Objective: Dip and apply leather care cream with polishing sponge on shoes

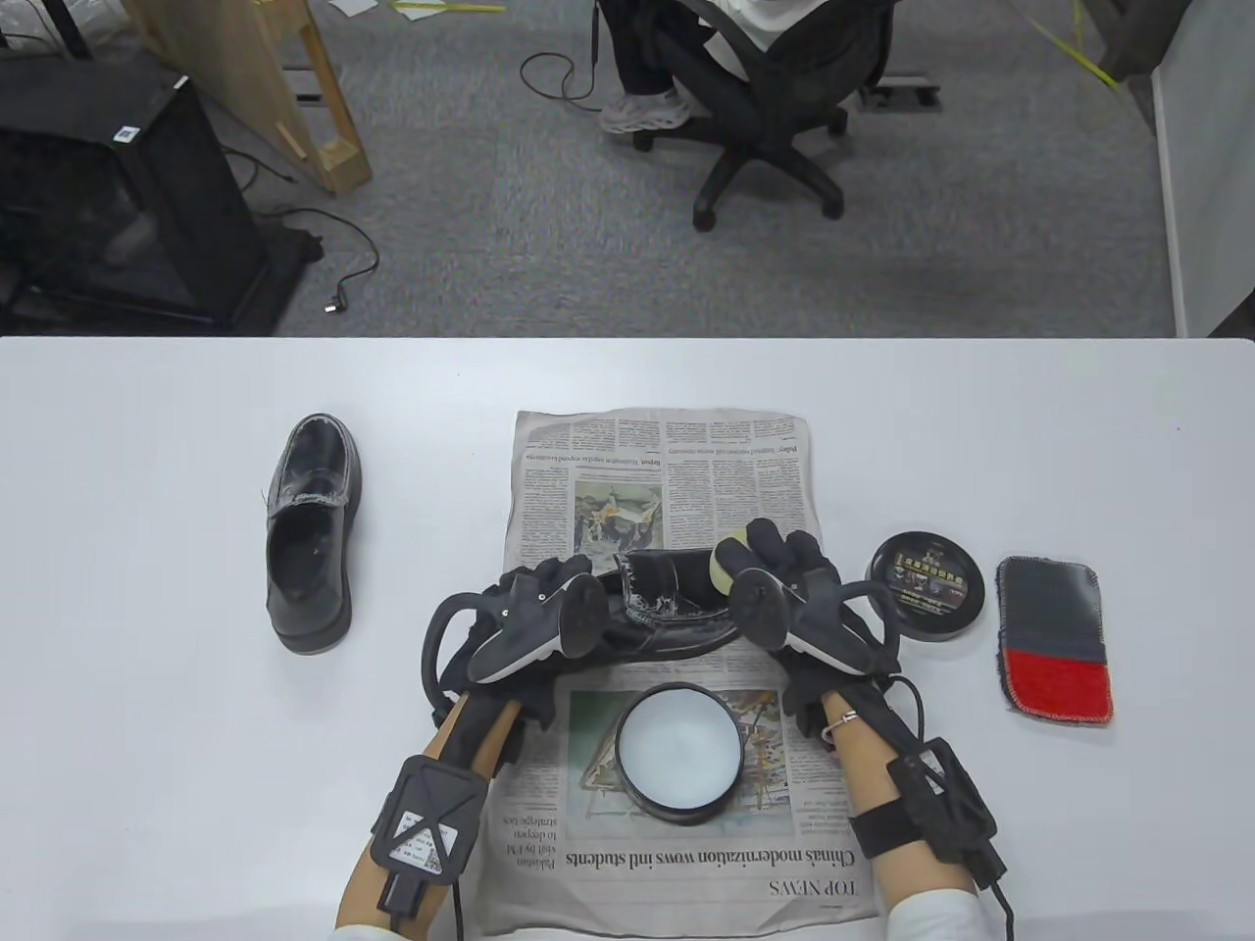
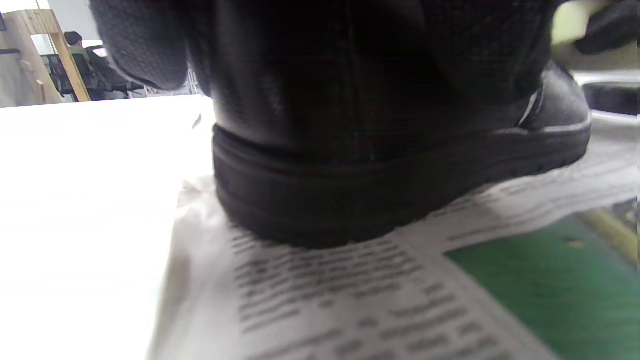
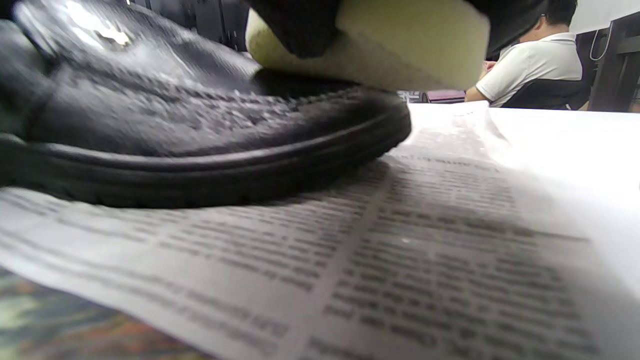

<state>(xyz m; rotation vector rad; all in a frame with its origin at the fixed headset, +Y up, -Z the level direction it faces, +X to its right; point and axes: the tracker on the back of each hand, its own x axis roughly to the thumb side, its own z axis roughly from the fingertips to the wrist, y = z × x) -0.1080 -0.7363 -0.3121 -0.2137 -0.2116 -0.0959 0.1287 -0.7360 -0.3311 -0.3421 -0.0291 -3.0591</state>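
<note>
A black leather shoe lies across the newspaper, toe to the right. My left hand grips its heel end; the heel fills the left wrist view. My right hand holds a pale yellow sponge and presses it on the shoe's toe; the sponge shows in the right wrist view on top of the toe, which carries whitish cream smears. An open tin of white cream sits on the newspaper just in front of the shoe.
A second black shoe stands on the table at the left. The tin's black lid and a grey-and-red cloth lie to the right of the newspaper. The table's far edge is behind.
</note>
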